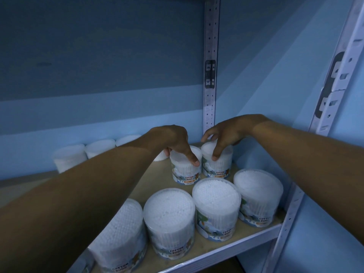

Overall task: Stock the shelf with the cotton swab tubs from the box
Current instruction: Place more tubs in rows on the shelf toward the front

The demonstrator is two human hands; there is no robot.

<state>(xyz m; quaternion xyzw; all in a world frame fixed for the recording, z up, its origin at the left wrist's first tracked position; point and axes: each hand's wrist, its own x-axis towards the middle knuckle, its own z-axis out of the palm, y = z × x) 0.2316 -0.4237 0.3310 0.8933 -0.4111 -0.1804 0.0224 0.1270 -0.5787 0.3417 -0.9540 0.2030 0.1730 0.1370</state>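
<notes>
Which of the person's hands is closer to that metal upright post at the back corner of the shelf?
The right hand. It grips a tub just in front of the post, while the left hand holds the neighbouring tub further left.

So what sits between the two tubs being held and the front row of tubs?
In the head view, only a bare strip of the wooden shelf board lies between the two held tubs and the front row; nothing stands on it.
</notes>
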